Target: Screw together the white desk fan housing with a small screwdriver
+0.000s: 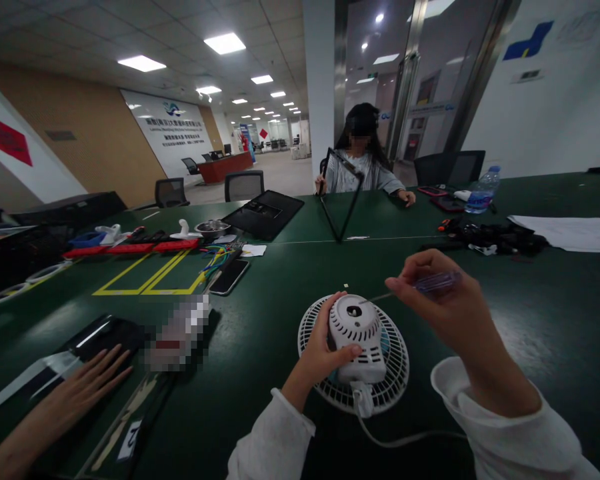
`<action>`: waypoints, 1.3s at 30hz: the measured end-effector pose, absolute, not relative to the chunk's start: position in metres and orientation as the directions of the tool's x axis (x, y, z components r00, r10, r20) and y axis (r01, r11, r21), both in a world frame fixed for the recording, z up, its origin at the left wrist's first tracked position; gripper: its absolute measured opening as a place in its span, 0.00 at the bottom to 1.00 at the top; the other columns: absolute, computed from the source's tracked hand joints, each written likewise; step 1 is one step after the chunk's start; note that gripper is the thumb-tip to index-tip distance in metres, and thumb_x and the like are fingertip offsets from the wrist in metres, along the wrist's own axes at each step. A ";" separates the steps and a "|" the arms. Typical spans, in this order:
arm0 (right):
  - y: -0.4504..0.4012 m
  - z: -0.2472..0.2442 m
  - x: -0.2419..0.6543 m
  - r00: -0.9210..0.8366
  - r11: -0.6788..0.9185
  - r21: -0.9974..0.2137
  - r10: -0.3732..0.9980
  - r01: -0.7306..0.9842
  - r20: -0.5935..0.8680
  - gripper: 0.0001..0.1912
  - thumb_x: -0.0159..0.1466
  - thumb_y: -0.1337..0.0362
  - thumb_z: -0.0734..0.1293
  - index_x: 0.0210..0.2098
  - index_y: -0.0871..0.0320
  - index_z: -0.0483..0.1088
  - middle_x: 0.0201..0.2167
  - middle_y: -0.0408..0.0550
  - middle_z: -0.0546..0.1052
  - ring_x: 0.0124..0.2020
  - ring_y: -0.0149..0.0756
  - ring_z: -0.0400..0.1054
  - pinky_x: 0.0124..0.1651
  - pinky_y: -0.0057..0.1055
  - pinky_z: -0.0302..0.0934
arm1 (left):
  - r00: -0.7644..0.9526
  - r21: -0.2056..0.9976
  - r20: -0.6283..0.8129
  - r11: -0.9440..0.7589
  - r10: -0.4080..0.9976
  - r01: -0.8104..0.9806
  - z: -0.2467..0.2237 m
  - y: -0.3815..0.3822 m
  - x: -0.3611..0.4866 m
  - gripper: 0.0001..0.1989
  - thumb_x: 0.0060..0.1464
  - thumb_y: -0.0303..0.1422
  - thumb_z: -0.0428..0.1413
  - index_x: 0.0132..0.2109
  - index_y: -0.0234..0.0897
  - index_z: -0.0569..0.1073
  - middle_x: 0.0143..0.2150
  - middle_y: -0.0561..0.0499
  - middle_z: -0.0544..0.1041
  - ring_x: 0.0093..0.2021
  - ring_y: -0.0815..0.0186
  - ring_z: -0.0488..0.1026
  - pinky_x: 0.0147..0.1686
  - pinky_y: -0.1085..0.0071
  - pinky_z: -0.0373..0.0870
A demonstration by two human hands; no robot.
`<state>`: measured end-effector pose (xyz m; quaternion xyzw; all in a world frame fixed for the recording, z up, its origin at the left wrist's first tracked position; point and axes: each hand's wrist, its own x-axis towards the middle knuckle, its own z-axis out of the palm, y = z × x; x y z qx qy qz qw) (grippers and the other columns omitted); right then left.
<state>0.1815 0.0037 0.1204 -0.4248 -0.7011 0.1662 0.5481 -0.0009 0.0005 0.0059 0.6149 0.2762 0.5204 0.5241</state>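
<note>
A small white fan (356, 327) lies face down on the green table, its round grille (397, 373) beneath the motor housing and its cable running off to the right. My left hand (323, 350) is wrapped round the housing, thumb on its near side and fingers on the left. Above and to the right, my right hand (440, 300) grips a screwdriver (433, 283) by its clear purple handle. The thin shaft points left, and its tip is at the top of the housing, near a dark round opening; exact contact is unclear.
At the left, another person's hand (87, 383) lies by a black pouch (103, 337). A phone (231, 277), yellow tape outlines (167, 291) and a metal bowl (213, 229) sit further back. Across the table, a person (363, 160) holds a black frame (353, 210). A bottle (483, 191) stands back right.
</note>
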 end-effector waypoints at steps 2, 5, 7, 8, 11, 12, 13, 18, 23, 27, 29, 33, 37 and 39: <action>0.006 0.121 0.179 -0.093 0.558 -0.724 0.813 0.405 0.575 0.11 0.54 0.59 0.69 0.26 0.55 0.62 0.21 0.39 0.67 0.20 0.27 0.62 0.21 0.23 0.57 | 0.304 0.935 0.343 -0.293 0.889 -0.199 0.006 0.000 -0.001 0.40 0.44 0.38 0.63 0.61 0.42 0.53 0.63 0.45 0.57 0.62 0.53 0.55 0.61 0.57 0.51; 0.006 0.120 0.176 -0.127 0.523 -0.730 0.841 0.440 0.526 0.13 0.55 0.56 0.67 0.23 0.56 0.62 0.18 0.38 0.65 0.18 0.26 0.59 0.19 0.23 0.54 | 0.299 0.938 0.337 -0.292 0.893 -0.186 0.006 0.000 -0.002 0.40 0.43 0.37 0.63 0.61 0.42 0.53 0.63 0.45 0.57 0.62 0.53 0.55 0.61 0.57 0.51; 0.005 0.119 0.174 -0.129 0.513 -0.722 0.845 0.464 0.518 0.13 0.56 0.55 0.66 0.23 0.56 0.61 0.16 0.38 0.63 0.16 0.25 0.56 0.18 0.23 0.52 | 0.296 0.937 0.343 -0.300 0.891 -0.181 0.007 0.000 -0.001 0.40 0.44 0.37 0.63 0.61 0.42 0.53 0.63 0.45 0.57 0.62 0.53 0.55 0.61 0.57 0.51; 0.004 0.119 0.174 -0.135 0.515 -0.718 0.844 0.469 0.518 0.13 0.57 0.55 0.65 0.23 0.56 0.61 0.15 0.37 0.63 0.16 0.25 0.56 0.18 0.23 0.51 | 0.296 0.935 0.347 -0.305 0.890 -0.179 0.007 0.000 -0.001 0.39 0.44 0.37 0.63 0.60 0.42 0.54 0.62 0.45 0.58 0.62 0.53 0.55 0.61 0.57 0.51; 0.003 0.119 0.172 -0.167 0.529 -0.705 0.839 0.472 0.518 0.13 0.58 0.56 0.64 0.23 0.56 0.61 0.16 0.38 0.64 0.16 0.26 0.57 0.18 0.23 0.51 | 0.293 0.930 0.360 -0.317 0.886 -0.186 0.007 0.001 -0.001 0.39 0.44 0.37 0.63 0.60 0.42 0.54 0.62 0.45 0.59 0.62 0.52 0.56 0.61 0.56 0.51; 0.003 0.120 0.172 -0.176 0.532 -0.703 0.838 0.471 0.516 0.13 0.58 0.56 0.64 0.23 0.56 0.61 0.16 0.38 0.64 0.17 0.26 0.57 0.18 0.23 0.51 | 0.295 0.930 0.360 -0.315 0.885 -0.189 0.006 0.001 -0.001 0.39 0.44 0.37 0.63 0.60 0.42 0.54 0.62 0.45 0.59 0.62 0.52 0.55 0.61 0.56 0.51; 0.004 0.119 0.171 -0.184 0.532 -0.703 0.839 0.471 0.511 0.13 0.58 0.56 0.63 0.23 0.55 0.61 0.16 0.38 0.63 0.17 0.26 0.57 0.18 0.23 0.51 | 0.294 0.931 0.357 -0.312 0.886 -0.191 0.006 0.001 -0.001 0.39 0.44 0.37 0.63 0.60 0.43 0.54 0.62 0.46 0.58 0.62 0.52 0.55 0.61 0.57 0.51; 0.004 0.118 0.169 -0.234 0.525 -0.711 0.849 0.467 0.474 0.13 0.58 0.54 0.64 0.24 0.55 0.61 0.16 0.37 0.63 0.16 0.26 0.57 0.18 0.23 0.52 | 0.301 0.943 0.322 -0.275 0.898 -0.190 0.008 0.000 -0.001 0.40 0.43 0.39 0.63 0.61 0.42 0.54 0.61 0.44 0.58 0.60 0.51 0.57 0.60 0.55 0.52; 0.002 0.118 0.168 -0.274 0.547 -0.690 0.836 0.474 0.475 0.14 0.60 0.53 0.62 0.25 0.56 0.61 0.17 0.38 0.64 0.18 0.27 0.58 0.20 0.23 0.52 | 0.298 0.939 0.338 -0.299 0.893 -0.169 0.009 -0.001 -0.001 0.39 0.44 0.39 0.63 0.60 0.43 0.54 0.61 0.46 0.59 0.60 0.51 0.57 0.60 0.54 0.51; 0.000 0.118 0.167 -0.307 0.606 -0.657 0.795 0.449 0.523 0.13 0.65 0.57 0.56 0.28 0.56 0.61 0.22 0.41 0.65 0.23 0.29 0.60 0.25 0.26 0.55 | 0.291 0.935 0.349 -0.309 0.891 -0.177 0.008 -0.001 -0.001 0.39 0.43 0.39 0.63 0.60 0.42 0.55 0.62 0.46 0.58 0.61 0.52 0.56 0.60 0.56 0.52; 0.000 0.117 0.167 -0.315 0.641 -0.647 0.767 0.413 0.558 0.13 0.66 0.60 0.53 0.32 0.57 0.63 0.27 0.44 0.68 0.28 0.31 0.63 0.31 0.28 0.58 | 0.288 0.928 0.364 -0.320 0.886 -0.189 0.007 0.000 -0.001 0.39 0.43 0.39 0.63 0.60 0.43 0.55 0.62 0.46 0.58 0.62 0.52 0.55 0.61 0.57 0.52; 0.000 0.114 0.164 -0.292 0.682 -0.609 0.728 0.405 0.621 0.11 0.65 0.62 0.56 0.42 0.58 0.67 0.35 0.48 0.70 0.36 0.33 0.66 0.37 0.30 0.60 | 0.287 0.922 0.381 -0.337 0.879 -0.192 0.007 0.000 0.000 0.38 0.44 0.38 0.63 0.60 0.42 0.54 0.62 0.46 0.58 0.62 0.53 0.55 0.61 0.57 0.50; 0.000 0.109 0.158 -0.245 0.632 -0.684 0.774 0.364 0.584 0.16 0.63 0.62 0.60 0.51 0.57 0.62 0.29 0.43 0.71 0.27 0.29 0.66 0.29 0.27 0.61 | 0.282 0.921 0.384 -0.341 0.879 -0.190 0.011 -0.001 0.000 0.39 0.44 0.40 0.63 0.60 0.41 0.55 0.61 0.45 0.59 0.62 0.52 0.55 0.61 0.57 0.50; 0.000 0.105 0.155 -0.212 0.596 -0.745 0.803 0.298 0.558 0.21 0.62 0.64 0.61 0.55 0.55 0.57 0.27 0.40 0.71 0.23 0.28 0.66 0.25 0.26 0.60 | 0.283 0.921 0.382 -0.339 0.880 -0.192 0.012 -0.001 0.001 0.39 0.44 0.40 0.63 0.60 0.41 0.54 0.61 0.44 0.59 0.62 0.52 0.55 0.61 0.57 0.50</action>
